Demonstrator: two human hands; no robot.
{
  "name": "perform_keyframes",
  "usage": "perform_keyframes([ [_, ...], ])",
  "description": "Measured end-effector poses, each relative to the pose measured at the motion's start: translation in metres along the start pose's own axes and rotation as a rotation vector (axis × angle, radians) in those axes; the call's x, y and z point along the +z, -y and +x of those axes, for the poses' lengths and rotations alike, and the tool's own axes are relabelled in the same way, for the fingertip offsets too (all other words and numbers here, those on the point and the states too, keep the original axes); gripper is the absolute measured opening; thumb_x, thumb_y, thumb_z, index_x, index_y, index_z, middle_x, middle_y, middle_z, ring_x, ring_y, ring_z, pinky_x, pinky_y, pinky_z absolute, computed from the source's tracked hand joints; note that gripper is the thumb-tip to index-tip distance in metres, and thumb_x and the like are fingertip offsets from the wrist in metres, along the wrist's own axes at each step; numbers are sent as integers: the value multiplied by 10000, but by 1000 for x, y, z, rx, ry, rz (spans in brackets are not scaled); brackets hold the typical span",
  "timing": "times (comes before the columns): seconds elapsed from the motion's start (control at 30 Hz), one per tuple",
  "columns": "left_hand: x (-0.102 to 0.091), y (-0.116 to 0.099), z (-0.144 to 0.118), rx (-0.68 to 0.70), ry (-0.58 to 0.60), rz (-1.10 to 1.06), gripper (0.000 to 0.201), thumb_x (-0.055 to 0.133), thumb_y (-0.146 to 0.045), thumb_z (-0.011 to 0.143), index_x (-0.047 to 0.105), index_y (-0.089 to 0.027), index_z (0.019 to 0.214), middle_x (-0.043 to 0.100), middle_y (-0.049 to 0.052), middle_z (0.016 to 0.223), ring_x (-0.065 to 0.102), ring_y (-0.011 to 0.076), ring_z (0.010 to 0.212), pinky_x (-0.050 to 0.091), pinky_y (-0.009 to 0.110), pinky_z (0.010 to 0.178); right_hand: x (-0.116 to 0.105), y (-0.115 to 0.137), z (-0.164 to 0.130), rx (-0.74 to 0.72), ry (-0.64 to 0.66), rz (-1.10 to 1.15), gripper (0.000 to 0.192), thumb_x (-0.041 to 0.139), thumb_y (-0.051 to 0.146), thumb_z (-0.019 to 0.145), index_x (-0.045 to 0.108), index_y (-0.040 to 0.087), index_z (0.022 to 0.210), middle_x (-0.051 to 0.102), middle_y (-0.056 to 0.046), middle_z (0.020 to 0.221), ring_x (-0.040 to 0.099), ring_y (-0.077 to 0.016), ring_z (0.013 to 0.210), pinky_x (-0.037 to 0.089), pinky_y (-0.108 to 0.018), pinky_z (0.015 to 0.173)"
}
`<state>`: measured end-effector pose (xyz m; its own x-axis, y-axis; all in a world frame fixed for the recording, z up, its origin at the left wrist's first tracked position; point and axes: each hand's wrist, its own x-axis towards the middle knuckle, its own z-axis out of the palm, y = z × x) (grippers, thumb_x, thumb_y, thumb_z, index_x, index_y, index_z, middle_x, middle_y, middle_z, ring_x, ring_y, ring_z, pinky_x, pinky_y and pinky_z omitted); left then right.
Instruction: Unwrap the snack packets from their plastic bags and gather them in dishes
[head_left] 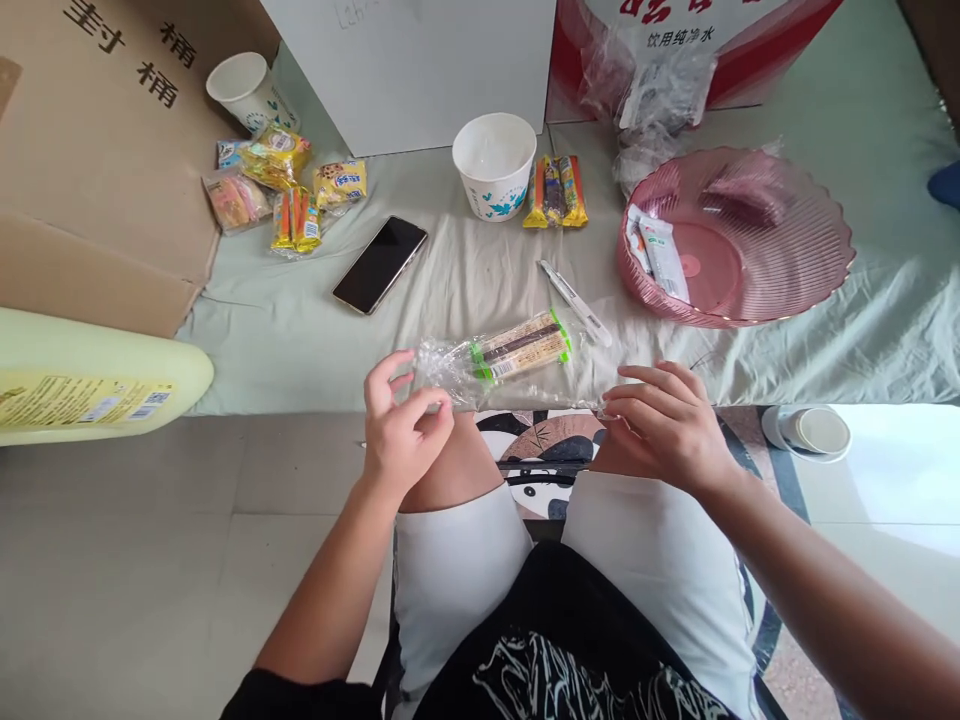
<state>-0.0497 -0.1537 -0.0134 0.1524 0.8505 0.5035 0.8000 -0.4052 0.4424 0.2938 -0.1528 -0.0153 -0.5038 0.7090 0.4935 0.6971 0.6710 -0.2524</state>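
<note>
My left hand [405, 425] is at the left end of a clear plastic bag [450, 375], its fingers curled and its thumb pressed on the film. My right hand [664, 425] grips the bag's right end, with its fingertips over the edge and the thumb mostly hidden. Between my hands, on the cloth's front edge, lies a snack pack [523, 347] with bright green ends and pale grainy bars with a dark stripe; the clear film is around or under it. Just behind it rests a white utility knife [576, 303], lying slantwise.
A pink ribbed bowl [802, 270] with white packets stands right. Behind are a paper cup [495, 170], yellow snack packs [555, 192] and a phone [381, 264]. Left are more wrapped snacks [277, 160], a second cup [244, 85], a cardboard box [97, 180] and a yellow-green container [97, 375].
</note>
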Motion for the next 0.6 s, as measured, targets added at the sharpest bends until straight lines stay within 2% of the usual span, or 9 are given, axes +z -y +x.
perform_keyframes([
  [0.1,-4,-6,-3,148,-68,-4,239,712,-118,785,678,-251,981,585,116,1339,630,308,1288,604,468,1006,0,-3,-5,36,70,-26,230,579,63,895,666,254,989,788,8,853,728,-245,1015,445,-442,983],
  [0.17,-5,-11,1,197,-36,8,413,744,-146,784,624,-266,1161,670,105,1294,634,316,1303,571,513,1054,-1,-2,0,71,61,-46,239,567,107,898,683,248,1052,779,-22,885,715,-260,1003,448,-455,948],
  [0.23,-5,-16,5,212,56,44,430,725,-127,810,608,-269,1199,762,65,1152,672,305,1265,515,543,1109,-5,3,10,79,-29,-42,187,584,162,901,694,248,1025,762,-56,955,695,-284,1030,466,-458,906],
  [0.33,-7,-24,7,238,238,17,293,617,-30,847,671,-260,1020,793,-2,881,772,221,962,539,451,1044,-14,16,32,6,-171,96,138,579,188,922,683,244,993,727,-66,956,690,-270,1002,510,-423,847],
  [0.4,-12,-27,4,234,374,-97,237,608,-64,850,683,-244,983,789,6,850,765,201,851,585,380,907,-17,26,48,-34,-165,207,161,545,190,948,680,234,1024,723,-59,917,698,-251,968,536,-409,845],
  [0.47,-19,-27,1,200,484,-293,199,625,-192,858,686,-227,1044,792,37,905,760,219,869,600,352,803,-14,33,64,-13,-65,235,180,518,191,974,693,218,1011,737,-60,911,706,-241,930,558,-399,832],
  [0.5,-21,-25,1,166,488,-385,205,614,-254,868,683,-223,1059,787,46,919,755,225,874,601,347,777,-10,35,71,13,9,220,200,505,182,981,703,212,990,747,-66,924,708,-239,920,567,-395,821],
  [0.53,-23,-22,2,111,441,-433,209,600,-295,877,680,-221,1055,778,53,929,747,225,875,598,344,769,-3,36,77,39,86,194,226,492,165,984,714,204,971,757,-74,952,712,-242,927,576,-395,819],
  [0.6,-21,-14,9,-72,245,-358,215,608,-314,879,674,-215,1058,756,80,1009,728,236,938,591,355,806,12,36,85,84,206,129,269,476,119,964,735,189,982,770,-101,1077,707,-272,1050,583,-419,888],
])
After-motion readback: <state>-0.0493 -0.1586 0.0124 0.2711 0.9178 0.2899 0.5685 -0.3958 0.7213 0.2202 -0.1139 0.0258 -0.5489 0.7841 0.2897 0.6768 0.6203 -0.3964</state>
